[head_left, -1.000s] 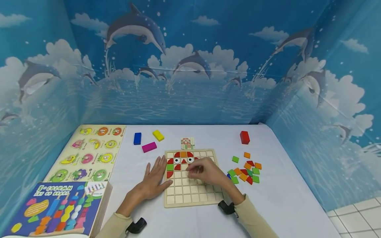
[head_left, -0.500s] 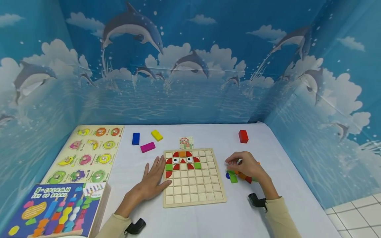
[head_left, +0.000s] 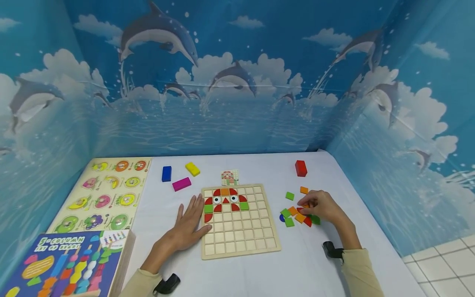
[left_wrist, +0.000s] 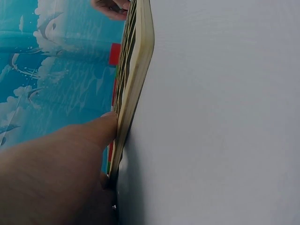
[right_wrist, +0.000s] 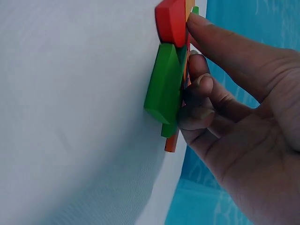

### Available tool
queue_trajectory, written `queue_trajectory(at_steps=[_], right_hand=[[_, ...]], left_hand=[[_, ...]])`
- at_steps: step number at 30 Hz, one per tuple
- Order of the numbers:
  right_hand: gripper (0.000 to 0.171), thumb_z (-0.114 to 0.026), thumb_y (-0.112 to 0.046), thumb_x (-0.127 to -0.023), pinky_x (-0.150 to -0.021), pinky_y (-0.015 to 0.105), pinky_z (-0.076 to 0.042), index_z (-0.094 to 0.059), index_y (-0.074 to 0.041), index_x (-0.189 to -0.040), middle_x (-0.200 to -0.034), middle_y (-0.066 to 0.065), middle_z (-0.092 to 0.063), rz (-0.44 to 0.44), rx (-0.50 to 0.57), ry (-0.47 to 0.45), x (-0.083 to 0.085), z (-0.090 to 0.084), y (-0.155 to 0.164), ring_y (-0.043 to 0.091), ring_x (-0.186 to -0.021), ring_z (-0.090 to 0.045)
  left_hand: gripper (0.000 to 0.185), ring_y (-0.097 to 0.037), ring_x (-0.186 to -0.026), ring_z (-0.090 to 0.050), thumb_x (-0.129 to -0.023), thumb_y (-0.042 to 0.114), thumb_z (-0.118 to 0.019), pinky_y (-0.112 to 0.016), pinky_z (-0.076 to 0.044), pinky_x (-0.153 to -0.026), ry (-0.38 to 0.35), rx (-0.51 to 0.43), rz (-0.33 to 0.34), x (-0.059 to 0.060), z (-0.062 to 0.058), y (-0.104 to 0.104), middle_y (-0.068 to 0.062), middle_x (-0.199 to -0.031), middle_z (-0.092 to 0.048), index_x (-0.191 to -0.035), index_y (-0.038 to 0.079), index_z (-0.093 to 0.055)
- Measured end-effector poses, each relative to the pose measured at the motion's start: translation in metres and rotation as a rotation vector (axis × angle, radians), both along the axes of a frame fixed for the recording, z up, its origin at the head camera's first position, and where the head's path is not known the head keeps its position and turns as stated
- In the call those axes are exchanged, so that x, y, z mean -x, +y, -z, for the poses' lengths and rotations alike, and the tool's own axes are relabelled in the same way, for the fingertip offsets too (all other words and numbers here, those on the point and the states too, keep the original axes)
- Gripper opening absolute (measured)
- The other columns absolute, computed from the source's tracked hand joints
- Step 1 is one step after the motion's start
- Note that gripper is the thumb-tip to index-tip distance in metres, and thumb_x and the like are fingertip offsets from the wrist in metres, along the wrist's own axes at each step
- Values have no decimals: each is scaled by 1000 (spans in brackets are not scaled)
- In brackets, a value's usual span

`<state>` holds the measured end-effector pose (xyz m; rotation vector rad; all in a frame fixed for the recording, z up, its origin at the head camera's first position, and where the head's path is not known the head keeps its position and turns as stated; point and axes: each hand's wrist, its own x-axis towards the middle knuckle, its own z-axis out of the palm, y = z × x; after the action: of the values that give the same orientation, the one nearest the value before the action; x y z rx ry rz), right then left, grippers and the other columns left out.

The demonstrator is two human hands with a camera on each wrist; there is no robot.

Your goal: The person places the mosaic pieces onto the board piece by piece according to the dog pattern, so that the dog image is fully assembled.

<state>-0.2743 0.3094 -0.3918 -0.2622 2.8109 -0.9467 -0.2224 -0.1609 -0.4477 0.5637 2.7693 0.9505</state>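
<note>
My left hand lies flat with fingers stretched along the left edge of a wooden grid board. In the left wrist view its thumb touches the board's side. Red, orange and green tiles with two eye tiles form a face in the board's upper rows. My right hand reaches into a loose heap of tiles right of the board. Its fingers are bent among them, close to a red tile and a green tile. I cannot tell whether it grips one.
A small picture card lies behind the board. Blue, yellow and magenta blocks lie back left, a red block back right. A fruit puzzle board and a bead-set box occupy the left side.
My right hand has left the board, uncovering a green tile and red pieces at the face's right side, and has moved right into the loose tiles. The left hand stays at the board's edge.
</note>
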Motion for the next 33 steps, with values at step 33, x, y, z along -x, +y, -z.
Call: queue_trajectory(at_steps=[33], right_hand=[[9, -81, -8, -96, -65, 24, -59, -84, -5, -105, -92, 2, -80, -239, 223, 84, -3, -10, -82, 22, -70, -70]], left_hand=[[97, -31, -168, 6, -105, 47, -65, -63, 10, -130, -10, -9, 0, -1, -4, 0, -10, -183, -2, -173, 7, -9]])
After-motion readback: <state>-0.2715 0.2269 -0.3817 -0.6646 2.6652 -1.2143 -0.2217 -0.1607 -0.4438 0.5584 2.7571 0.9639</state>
